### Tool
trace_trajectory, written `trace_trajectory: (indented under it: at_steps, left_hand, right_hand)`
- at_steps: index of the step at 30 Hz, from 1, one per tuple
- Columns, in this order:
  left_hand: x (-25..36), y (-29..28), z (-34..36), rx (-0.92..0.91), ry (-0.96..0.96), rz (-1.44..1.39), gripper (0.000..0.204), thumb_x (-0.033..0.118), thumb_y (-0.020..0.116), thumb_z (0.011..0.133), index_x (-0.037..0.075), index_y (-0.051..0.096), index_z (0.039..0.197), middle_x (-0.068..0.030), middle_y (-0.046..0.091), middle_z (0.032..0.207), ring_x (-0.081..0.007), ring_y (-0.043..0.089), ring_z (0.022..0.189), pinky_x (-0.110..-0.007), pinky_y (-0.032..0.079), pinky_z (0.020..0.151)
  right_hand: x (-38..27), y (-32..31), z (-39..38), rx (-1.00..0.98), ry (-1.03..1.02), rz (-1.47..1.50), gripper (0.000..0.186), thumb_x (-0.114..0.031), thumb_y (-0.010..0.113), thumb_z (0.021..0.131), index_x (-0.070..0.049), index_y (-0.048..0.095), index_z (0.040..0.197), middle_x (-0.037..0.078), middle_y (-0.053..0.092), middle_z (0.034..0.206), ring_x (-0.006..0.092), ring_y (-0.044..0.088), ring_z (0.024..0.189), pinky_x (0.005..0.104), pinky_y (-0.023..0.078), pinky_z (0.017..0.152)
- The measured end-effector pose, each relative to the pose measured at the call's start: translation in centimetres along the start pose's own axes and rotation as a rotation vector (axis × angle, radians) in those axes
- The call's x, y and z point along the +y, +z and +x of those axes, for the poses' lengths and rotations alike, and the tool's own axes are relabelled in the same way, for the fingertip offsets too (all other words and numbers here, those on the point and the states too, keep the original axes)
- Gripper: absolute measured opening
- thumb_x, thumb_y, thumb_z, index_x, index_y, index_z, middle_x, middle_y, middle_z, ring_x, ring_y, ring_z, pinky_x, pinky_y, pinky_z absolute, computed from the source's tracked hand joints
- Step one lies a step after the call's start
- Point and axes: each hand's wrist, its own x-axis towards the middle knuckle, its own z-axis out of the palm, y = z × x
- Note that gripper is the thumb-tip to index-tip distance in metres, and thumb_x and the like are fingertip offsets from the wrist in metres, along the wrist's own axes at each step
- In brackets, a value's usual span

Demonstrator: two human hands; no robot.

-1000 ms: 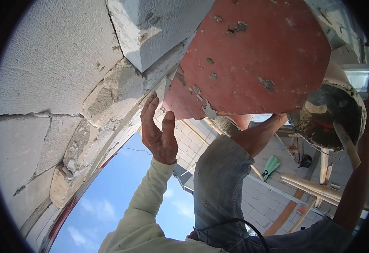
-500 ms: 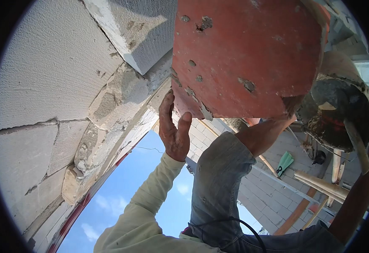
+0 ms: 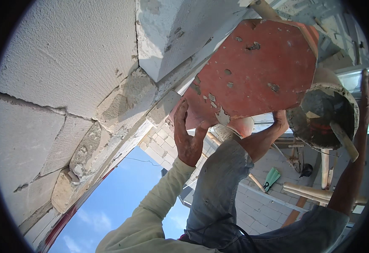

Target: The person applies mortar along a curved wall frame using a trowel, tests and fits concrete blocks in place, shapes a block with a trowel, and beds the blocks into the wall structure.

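My left hand (image 3: 189, 141), in a pale long sleeve, reaches to the lower-left corner of a red board (image 3: 260, 67) spattered with dried grey mortar. Its thumb and fingers are apart and bent at the board's edge; I cannot tell whether they press on it. Right of the board hangs or rests a crusted bucket (image 3: 321, 111) with dark contents and a handled tool (image 3: 345, 141) in it. Pale block wall (image 3: 58, 50) with rough mortar joints runs along the left. My right hand is not visible.
Legs in rolled grey jeans (image 3: 212, 189) rise from the lower edge, one bare foot (image 3: 368, 88) at far right. Beyond are blue sky, a paved surface (image 3: 256, 206), bamboo poles (image 3: 307, 189), planks, and a green object (image 3: 272, 178).
My left hand has moved rightward, its fingertips now at the board's corner. The board looks smaller, its upper edge now showing. The view has shifted slightly.
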Motion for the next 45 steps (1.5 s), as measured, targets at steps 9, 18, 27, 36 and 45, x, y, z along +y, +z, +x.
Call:
trace_trajectory:
  at_steps: [9,18,27,36,45]
  left_hand:
    - [2.6,-3.9,7.6,0.39,0.457,0.259,0.073,0.02,0.074,0.08,-0.001,0.036,0.139,-0.0247,0.04,0.14,-0.0405,0.04,0.128,-0.05,0.034,0.106]
    - [3.4,-3.0,14.0,0.442,0.49,0.289,0.064,0.019,0.074,0.078,-0.002,0.049,0.133,-0.0208,0.045,0.136,-0.0387,0.046,0.121,-0.047,0.037,0.103]
    - [5.3,-1.3,14.2,0.445,0.41,0.111,0.077,0.038,0.075,0.077,-0.004,0.045,0.134,-0.0269,0.035,0.143,-0.0436,0.036,0.13,-0.052,0.029,0.108]
    - [6.5,0.8,13.7,0.365,0.302,0.142,0.088,0.051,0.061,0.087,-0.003,0.024,0.146,-0.031,0.014,0.151,-0.0477,0.013,0.141,-0.059,0.012,0.113]
    - [6.1,0.2,13.3,0.366,0.316,0.182,0.085,0.048,0.062,0.087,-0.002,0.025,0.145,-0.0304,0.019,0.15,-0.0484,0.018,0.139,-0.056,0.018,0.114]
  right_hand:
    - [-5.4,-12.8,10.0,0.058,0.138,0.085,0.046,-0.019,0.043,0.094,-0.006,0.045,0.138,0.02,0.05,0.135,0.0358,0.046,0.126,0.0444,0.037,0.104]
    - [-1.3,-30.1,35.9,0.122,0.156,1.059,0.065,-0.049,0.056,0.091,-0.005,0.049,0.138,0.022,0.042,0.141,0.0294,0.043,0.131,0.0396,0.041,0.105]
    - [-3.1,-34.1,36.1,-0.002,0.526,1.292,0.066,-0.049,0.044,0.097,-0.003,0.037,0.144,0.015,0.035,0.149,0.0298,0.035,0.137,0.0429,0.029,0.112]
    - [13.9,-28.9,43.6,0.035,0.805,1.555,0.066,-0.043,0.048,0.097,0.002,0.035,0.143,0.02,0.04,0.145,0.0319,0.038,0.135,0.0415,0.031,0.111]
    - [9.6,-21.5,44.3,-0.069,-0.269,0.882,0.041,-0.018,0.058,0.093,0.0,0.053,0.129,0.014,0.06,0.126,0.0226,0.058,0.117,0.0324,0.047,0.096]
